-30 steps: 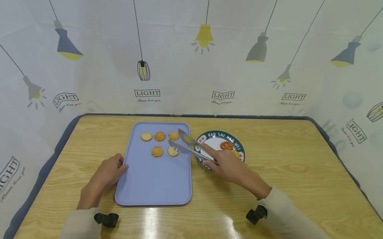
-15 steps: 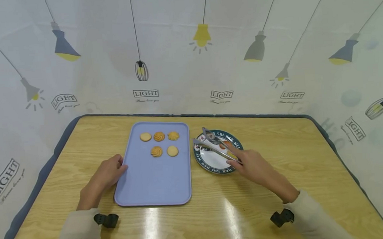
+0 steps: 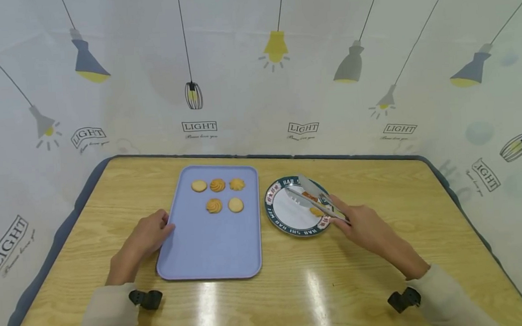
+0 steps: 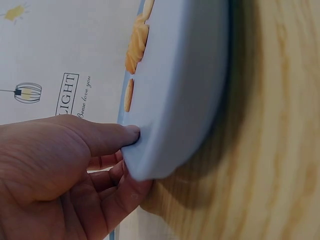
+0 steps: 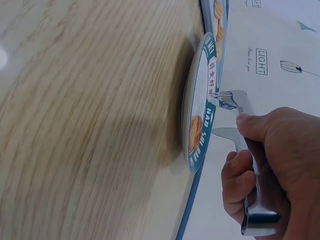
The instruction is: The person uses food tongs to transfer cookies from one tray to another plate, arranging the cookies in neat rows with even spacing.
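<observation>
I've got a beige left sleeve (image 3: pixel 106 312) nearest, over the light wood-grain table (image 3: pixel 292 300). Left hand (image 3: pixel 145 235) pinches the left rim of the pale blue rectangular tray (image 3: pixel 208 246), thumb on top, fingers below. Right hand (image 3: pixel 365 226), right of the tray, grips silver metal tongs (image 3: pixel 311 186), ends spread above the round white plate (image 3: pixel 288 213) with dark green lettered rim, just right of the tray. I can't tell if they touch it. Plate holds a yellow biscuit (image 3: pixel 317 211) and a red-brown biscuit (image 3: pixel 309 196), partly hidden. Five golden biscuits (image 3: pixel 214 206) lie in the tray's far half. Beyond the tray: pale lamp-print wall sheet (image 3: pixel 237 60).
</observation>
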Available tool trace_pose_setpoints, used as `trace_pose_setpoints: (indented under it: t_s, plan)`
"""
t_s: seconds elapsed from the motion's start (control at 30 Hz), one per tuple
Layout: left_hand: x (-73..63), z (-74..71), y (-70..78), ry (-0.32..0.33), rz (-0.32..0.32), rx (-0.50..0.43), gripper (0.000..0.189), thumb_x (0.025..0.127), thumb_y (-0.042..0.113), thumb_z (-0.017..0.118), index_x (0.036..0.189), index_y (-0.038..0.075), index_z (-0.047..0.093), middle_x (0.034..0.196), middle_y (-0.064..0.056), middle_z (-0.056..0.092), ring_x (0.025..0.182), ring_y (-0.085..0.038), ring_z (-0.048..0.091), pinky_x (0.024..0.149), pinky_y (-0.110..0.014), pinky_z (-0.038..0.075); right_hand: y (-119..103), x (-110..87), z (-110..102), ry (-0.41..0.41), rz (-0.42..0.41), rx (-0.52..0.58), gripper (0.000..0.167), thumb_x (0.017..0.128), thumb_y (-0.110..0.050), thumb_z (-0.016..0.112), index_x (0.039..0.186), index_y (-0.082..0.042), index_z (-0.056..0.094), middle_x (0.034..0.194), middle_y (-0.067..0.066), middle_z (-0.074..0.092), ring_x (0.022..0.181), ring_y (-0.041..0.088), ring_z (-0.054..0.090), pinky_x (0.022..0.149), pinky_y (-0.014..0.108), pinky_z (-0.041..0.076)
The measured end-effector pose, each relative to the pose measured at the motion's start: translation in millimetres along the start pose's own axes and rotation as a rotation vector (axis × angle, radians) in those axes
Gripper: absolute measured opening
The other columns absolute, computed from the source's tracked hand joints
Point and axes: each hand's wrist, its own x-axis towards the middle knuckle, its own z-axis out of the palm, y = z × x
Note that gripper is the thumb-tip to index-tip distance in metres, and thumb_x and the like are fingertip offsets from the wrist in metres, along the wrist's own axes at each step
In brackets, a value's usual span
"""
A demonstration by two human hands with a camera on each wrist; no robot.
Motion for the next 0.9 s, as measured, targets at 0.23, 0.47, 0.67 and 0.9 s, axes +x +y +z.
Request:
trace_pose_setpoints:
  t_s: [0.23,0.47,0.67,0.9]
  plan:
    - [0.2,-0.2,0.3,0.006,0.001,0.002,0.025,0.1,0.016,0.051,0.111,-0.006,0.05,0.095,-0.02,0.06,0.08,-0.025,0.056,0.066,-0.035,0.046,10,-5.5,-3,0.003,0.012,-0.011,0.062,0.097,-0.024,0.063,0.15,-0.002,0.039,0.064,-0.002,0.045,0.057,0.011,0.042,0.055,0.028,0.036]
    - [0.5,0.2,-0.6,0.001,-0.005,0.01,0.025,0.1,0.017,0.051,0.111,-0.006,0.05,0.098,-0.021,0.061,0.081,-0.026,0.056,0.068,-0.036,0.047,17,-6.2,-3,-0.006,0.01,-0.006,0.062,0.097,-0.024,0.063,0.148,0.002,0.039,0.07,0.002,0.054,0.055,0.01,0.042,0.052,0.026,0.034]
    - [1.2,1.5,-2.6,0.002,-0.002,0.009,0.025,0.1,0.017,0.051,0.112,-0.006,0.05,0.099,-0.021,0.062,0.081,-0.025,0.057,0.067,-0.035,0.048,18,-4.6,-1,-0.02,-0.005,0.007,0.06,0.098,-0.023,0.061,0.148,0.004,0.039,0.063,-0.001,0.048,0.053,0.009,0.04,0.052,0.026,0.034]
    - [1.2,1.3,-2.5,0.004,0.005,0.011,0.026,0.1,0.017,0.051,0.112,-0.006,0.05,0.101,-0.024,0.062,0.081,-0.026,0.058,0.067,-0.035,0.048,16,-3.5,-1,-0.016,-0.001,-0.004,0.058,0.098,-0.022,0.061,0.147,0.002,0.041,0.064,0.001,0.051,0.054,0.01,0.04,0.053,0.027,0.035]
